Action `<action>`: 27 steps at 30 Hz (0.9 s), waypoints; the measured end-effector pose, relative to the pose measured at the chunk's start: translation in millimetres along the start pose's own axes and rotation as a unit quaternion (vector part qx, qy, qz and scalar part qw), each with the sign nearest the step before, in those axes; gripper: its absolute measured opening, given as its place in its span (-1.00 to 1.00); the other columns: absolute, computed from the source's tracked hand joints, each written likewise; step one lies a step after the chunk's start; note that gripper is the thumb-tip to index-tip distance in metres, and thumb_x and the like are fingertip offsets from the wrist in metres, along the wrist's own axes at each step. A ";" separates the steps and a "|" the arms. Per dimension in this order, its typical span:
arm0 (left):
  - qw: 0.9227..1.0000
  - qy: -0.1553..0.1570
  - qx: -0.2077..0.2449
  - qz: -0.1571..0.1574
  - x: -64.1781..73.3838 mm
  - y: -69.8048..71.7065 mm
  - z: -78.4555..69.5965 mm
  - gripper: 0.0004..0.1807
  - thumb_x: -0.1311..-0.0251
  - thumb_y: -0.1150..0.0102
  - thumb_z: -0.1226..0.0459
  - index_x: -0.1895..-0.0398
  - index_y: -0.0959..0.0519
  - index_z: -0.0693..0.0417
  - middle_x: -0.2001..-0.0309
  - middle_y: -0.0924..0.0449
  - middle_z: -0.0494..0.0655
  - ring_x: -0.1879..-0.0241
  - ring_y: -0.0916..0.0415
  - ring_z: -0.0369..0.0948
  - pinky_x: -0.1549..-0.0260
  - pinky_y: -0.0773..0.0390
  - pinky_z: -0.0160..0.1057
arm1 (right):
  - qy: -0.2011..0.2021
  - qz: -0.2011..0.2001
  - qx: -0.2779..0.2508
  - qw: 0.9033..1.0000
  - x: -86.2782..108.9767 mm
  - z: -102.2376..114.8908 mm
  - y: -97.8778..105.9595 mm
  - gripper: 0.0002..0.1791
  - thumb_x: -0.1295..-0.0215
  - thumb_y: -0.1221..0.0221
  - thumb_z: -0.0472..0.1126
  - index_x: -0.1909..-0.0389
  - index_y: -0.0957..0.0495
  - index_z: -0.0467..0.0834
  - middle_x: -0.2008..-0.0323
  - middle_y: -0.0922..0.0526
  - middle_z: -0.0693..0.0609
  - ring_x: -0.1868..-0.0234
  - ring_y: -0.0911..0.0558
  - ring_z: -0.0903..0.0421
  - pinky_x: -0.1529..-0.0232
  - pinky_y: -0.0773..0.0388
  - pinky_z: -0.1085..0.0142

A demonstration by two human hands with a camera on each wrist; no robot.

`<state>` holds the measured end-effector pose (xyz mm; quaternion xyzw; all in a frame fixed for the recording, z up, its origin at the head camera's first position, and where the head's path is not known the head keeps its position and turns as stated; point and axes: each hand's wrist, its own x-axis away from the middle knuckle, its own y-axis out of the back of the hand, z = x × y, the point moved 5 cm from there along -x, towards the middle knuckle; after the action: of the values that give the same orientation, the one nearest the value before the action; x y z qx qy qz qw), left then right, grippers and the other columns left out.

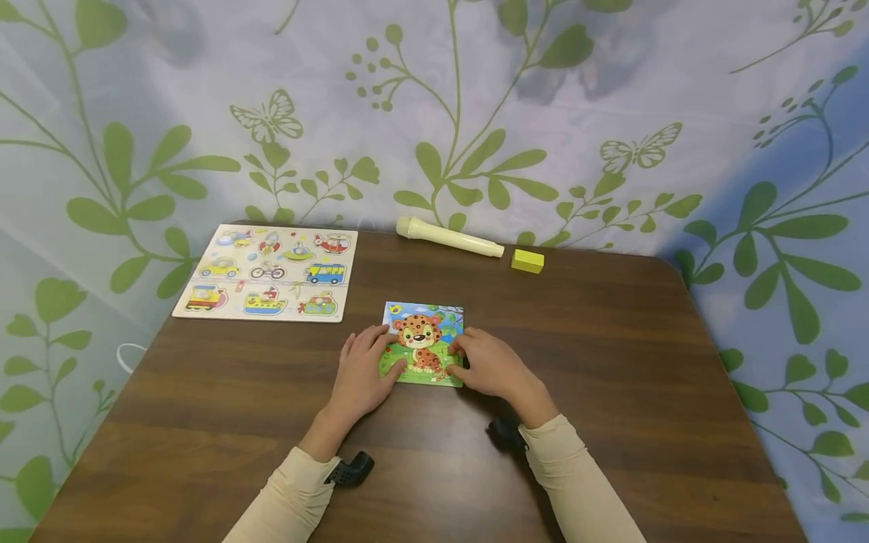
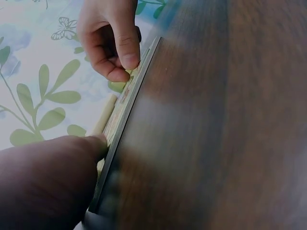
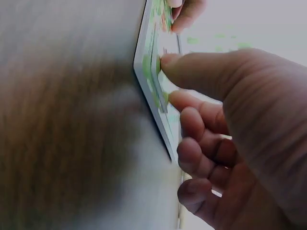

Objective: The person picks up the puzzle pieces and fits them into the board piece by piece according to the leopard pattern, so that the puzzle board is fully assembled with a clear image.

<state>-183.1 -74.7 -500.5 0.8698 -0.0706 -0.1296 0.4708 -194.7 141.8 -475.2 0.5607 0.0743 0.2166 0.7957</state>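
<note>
A small square picture puzzle (image 1: pixel 424 339) lies on the table between the hands, showing a spotted leopard cub on grass. My left hand (image 1: pixel 363 373) rests at its left side, thumb and fingertips touching the picture. On the right side, my right hand (image 1: pixel 495 366) has its thumb and forefinger at the lower right of the picture. The right wrist view shows that thumb and forefinger pinching the edge of a slightly raised puzzle piece (image 3: pixel 157 79), the other fingers curled. In the left wrist view the puzzle board (image 2: pixel 125 112) is seen edge-on, with the left thumb against it.
A larger white board of vehicle pictures (image 1: pixel 268 256) lies at the back left of the brown table (image 1: pixel 611 362). A cream microphone-shaped stick (image 1: pixel 451 237) and a yellow block (image 1: pixel 527 261) lie along the back edge, by the leaf-patterned curtain (image 1: pixel 468 90).
</note>
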 end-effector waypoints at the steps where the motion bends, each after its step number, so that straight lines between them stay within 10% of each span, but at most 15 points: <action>1: 1.000 -0.009 -0.010 0.002 0.4 -0.4 -0.2 -0.48 -0.26 -0.36 -0.02 -0.22 -0.59 -0.01 -0.40 -0.43 0.05 -0.46 -0.28 0.04 -0.50 -0.06 0.28 | 0.000 -0.003 0.002 1.000 0.4 0.7 0.0 -0.64 -0.28 -0.38 0.10 0.10 -0.67 -0.06 0.25 -0.57 0.11 0.26 -0.52 0.20 0.15 -0.59 0.22; 10: 0.995 -0.061 -0.065 0.044 3.9 -3.8 -1.4 -0.01 -0.08 -0.35 -0.32 -0.49 -0.38 0.00 -0.51 -0.25 0.12 -0.52 -0.19 0.04 -0.53 -0.03 0.24 | 0.020 -0.023 0.021 0.999 4.5 9.7 0.0 -0.47 -0.15 -0.45 0.19 0.00 -0.66 -0.06 0.13 -0.58 0.05 0.22 -0.55 0.15 0.12 -0.63 0.16; 27: 0.995 -0.062 -0.069 0.046 6.2 -1.7 -1.1 -0.03 -0.11 -0.35 -0.30 -0.49 -0.38 0.02 -0.52 -0.25 0.12 -0.51 -0.23 0.04 -0.54 -0.09 0.19 | -0.028 -0.048 0.015 0.998 3.0 17.7 -8.6 -0.53 -0.17 -0.43 0.20 0.06 -0.67 -0.05 0.21 -0.62 0.10 0.23 -0.61 0.15 0.21 -0.63 0.20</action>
<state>-176.9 -74.4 -502.3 0.8214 -0.1311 -0.1663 0.5296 -183.4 125.5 -476.4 0.5742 0.0818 0.1616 0.7984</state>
